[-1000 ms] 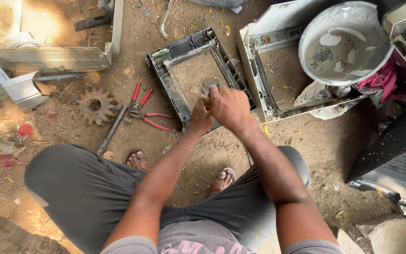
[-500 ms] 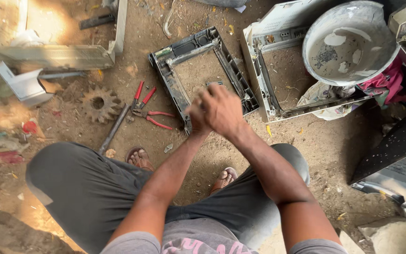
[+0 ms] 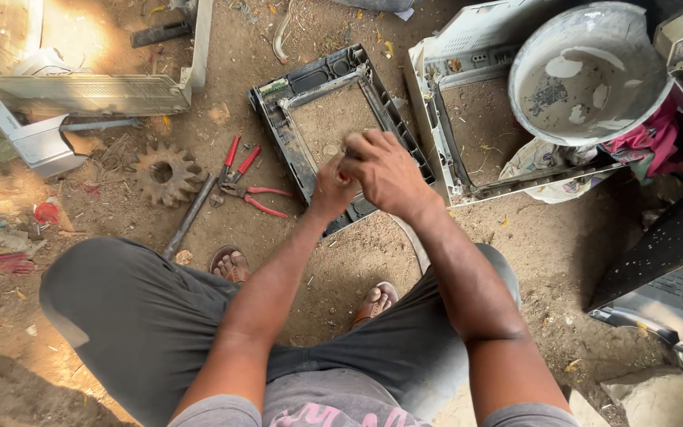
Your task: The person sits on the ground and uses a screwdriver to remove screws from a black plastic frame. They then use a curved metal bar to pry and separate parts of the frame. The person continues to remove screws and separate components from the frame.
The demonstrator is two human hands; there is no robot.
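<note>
Two hands are being held together over the near corner of a dark rectangular frame (image 3: 310,138) that is lying flat on the dirt floor (image 3: 515,253). Its long axis is being run diagonally, from the far left down toward the near right, with the near end pointing at the person's knees. A pale open casing (image 3: 444,119) is lying just beside it on the right, partly covered by a grey round basin (image 3: 586,71). A rusty gear (image 3: 164,172) and red-handled pliers (image 3: 247,186) are lying to the left of the frame. The right hand (image 3: 389,170) is being curled over the frame's near rail, its fingers bent inward; the left hand (image 3: 333,186) is being pressed against it. What, if anything, is being gripped cannot be told.
</note>
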